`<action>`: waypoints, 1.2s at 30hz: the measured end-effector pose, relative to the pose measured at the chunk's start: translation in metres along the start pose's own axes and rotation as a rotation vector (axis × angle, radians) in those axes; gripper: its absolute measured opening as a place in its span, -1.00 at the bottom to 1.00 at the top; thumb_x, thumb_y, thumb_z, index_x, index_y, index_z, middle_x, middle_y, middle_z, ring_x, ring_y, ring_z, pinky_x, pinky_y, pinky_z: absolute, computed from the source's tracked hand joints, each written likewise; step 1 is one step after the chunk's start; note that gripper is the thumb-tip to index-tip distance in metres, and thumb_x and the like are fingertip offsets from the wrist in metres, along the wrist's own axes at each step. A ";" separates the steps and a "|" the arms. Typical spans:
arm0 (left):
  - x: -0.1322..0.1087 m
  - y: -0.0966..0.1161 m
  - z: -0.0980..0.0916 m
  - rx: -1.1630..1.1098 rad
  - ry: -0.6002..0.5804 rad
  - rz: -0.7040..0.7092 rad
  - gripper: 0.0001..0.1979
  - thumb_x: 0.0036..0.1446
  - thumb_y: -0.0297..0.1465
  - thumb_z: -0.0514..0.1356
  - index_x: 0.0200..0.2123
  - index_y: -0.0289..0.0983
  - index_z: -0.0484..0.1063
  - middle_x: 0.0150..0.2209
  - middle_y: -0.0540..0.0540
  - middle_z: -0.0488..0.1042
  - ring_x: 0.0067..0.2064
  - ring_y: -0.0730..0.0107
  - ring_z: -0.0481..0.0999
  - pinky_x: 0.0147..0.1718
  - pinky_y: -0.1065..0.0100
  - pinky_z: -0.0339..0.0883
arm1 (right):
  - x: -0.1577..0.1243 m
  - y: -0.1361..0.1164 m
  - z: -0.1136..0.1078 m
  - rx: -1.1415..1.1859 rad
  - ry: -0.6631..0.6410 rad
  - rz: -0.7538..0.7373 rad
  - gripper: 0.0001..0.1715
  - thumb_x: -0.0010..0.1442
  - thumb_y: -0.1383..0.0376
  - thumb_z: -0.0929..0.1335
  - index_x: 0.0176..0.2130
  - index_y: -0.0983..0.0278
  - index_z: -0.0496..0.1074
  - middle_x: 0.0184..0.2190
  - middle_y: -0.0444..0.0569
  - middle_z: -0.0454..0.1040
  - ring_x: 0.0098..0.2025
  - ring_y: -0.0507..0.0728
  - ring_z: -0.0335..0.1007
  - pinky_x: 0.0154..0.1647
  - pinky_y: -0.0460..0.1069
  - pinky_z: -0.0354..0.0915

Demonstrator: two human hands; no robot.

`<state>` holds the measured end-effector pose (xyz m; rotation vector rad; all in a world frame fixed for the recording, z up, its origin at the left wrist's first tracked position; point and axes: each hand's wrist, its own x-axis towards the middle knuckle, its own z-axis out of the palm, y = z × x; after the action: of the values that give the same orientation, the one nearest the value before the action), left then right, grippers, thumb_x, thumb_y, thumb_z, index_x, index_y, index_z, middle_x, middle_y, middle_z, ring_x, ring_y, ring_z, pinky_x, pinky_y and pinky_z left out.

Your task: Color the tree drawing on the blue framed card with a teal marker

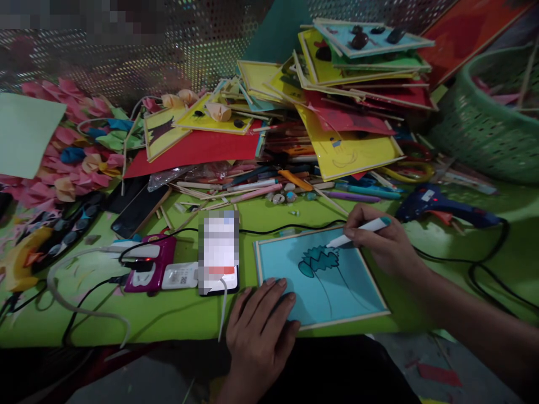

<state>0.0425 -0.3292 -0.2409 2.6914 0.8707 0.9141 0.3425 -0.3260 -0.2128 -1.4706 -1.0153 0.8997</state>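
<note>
A light-blue picture card point(278, 258) edged with thin pale wooden sticks lies flat on the green table. It bears a drawing point(322, 261) with dark outlines and teal colouring, and two thin curved lines running down from it. My right hand point(379, 238) pinches a white marker point(357, 231) with a teal end, its tip at the upper right of the coloured part. My left hand point(263, 322) rests on the card's lower left corner, fingers stretched out and holding nothing. Just left of the card is a lit phone point(218, 252) with a white cable.
A pink power strip point(154, 261) with several cables sits on the left. Behind the card are loose markers point(256, 191) and stacked framed cards point(362, 73). A blue glue gun point(446, 207) lies at right, its cord by my forearm, near a green basket point(484, 118).
</note>
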 end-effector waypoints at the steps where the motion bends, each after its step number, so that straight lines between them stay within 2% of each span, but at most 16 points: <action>1: 0.000 0.000 0.000 -0.005 0.007 -0.006 -0.74 0.35 -0.38 0.21 0.05 -0.19 0.58 0.10 -0.11 0.65 0.18 0.22 0.59 0.25 0.18 0.22 | 0.000 0.000 0.000 -0.001 0.006 0.002 -0.78 0.09 0.24 0.48 -0.50 0.22 0.43 -0.60 -0.19 0.29 -0.53 0.04 0.12 -0.50 -0.01 0.00; 4: 0.000 0.001 0.002 -0.023 0.031 -0.027 -0.75 0.37 -0.38 0.18 0.04 -0.21 0.58 0.08 -0.12 0.66 0.18 0.21 0.58 0.26 0.17 0.21 | 0.000 0.000 0.000 -0.011 -0.014 0.004 -0.79 0.08 0.24 0.47 -0.51 0.21 0.43 -0.61 -0.19 0.29 -0.53 0.04 0.11 -0.51 -0.01 -0.01; 9: -0.002 -0.002 0.002 -0.022 -0.003 -0.007 -0.72 0.34 -0.39 0.22 0.07 -0.20 0.57 0.12 -0.12 0.63 0.22 0.21 0.55 0.28 0.17 0.19 | -0.001 0.000 0.000 0.009 -0.007 0.012 -0.79 0.08 0.23 0.48 -0.50 0.21 0.43 -0.61 -0.20 0.29 -0.54 0.03 0.11 -0.51 -0.01 0.00; 15: 0.000 -0.001 0.000 -0.022 0.010 -0.003 -0.73 0.34 -0.39 0.22 0.07 -0.21 0.57 0.12 -0.12 0.63 0.21 0.22 0.55 0.27 0.17 0.19 | 0.000 0.003 0.000 0.002 -0.034 0.010 -0.80 0.10 0.24 0.47 -0.49 0.20 0.44 -0.60 -0.21 0.30 -0.53 0.03 0.12 -0.51 -0.01 0.00; 20: 0.001 0.002 0.001 -0.038 0.034 -0.040 -0.75 0.37 -0.38 0.18 0.04 -0.21 0.59 0.09 -0.12 0.65 0.19 0.21 0.57 0.25 0.17 0.20 | 0.001 0.003 0.001 0.029 0.009 0.008 -0.79 0.08 0.24 0.48 -0.50 0.21 0.43 -0.61 -0.21 0.29 -0.53 0.03 0.12 -0.50 -0.01 0.00; 26: -0.001 0.000 0.002 -0.029 0.006 -0.016 -0.73 0.35 -0.38 0.21 0.06 -0.21 0.58 0.11 -0.12 0.64 0.20 0.20 0.56 0.26 0.16 0.19 | 0.001 0.001 0.001 0.005 -0.011 0.010 -0.81 0.08 0.25 0.47 -0.50 0.20 0.43 -0.61 -0.20 0.29 -0.53 0.04 0.11 -0.51 -0.01 0.00; 29: -0.001 0.000 0.002 -0.034 0.014 -0.019 -0.73 0.34 -0.39 0.21 0.06 -0.21 0.58 0.11 -0.12 0.64 0.20 0.20 0.56 0.26 0.14 0.20 | 0.001 0.002 0.001 0.025 0.018 0.012 -0.80 0.07 0.24 0.48 -0.49 0.20 0.43 -0.61 -0.21 0.29 -0.53 0.03 0.11 -0.51 -0.02 -0.01; 36: 0.001 0.001 0.001 -0.024 0.025 -0.011 -0.75 0.36 -0.39 0.20 0.05 -0.22 0.58 0.09 -0.13 0.65 0.20 0.22 0.56 0.24 0.16 0.20 | 0.000 0.002 -0.001 -0.003 -0.005 0.008 -0.80 0.10 0.25 0.47 -0.49 0.21 0.42 -0.60 -0.21 0.30 -0.53 0.03 0.13 -0.50 -0.02 0.02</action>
<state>0.0441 -0.3294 -0.2407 2.6575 0.8735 0.9514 0.3435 -0.3262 -0.2151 -1.4758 -1.0157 0.9083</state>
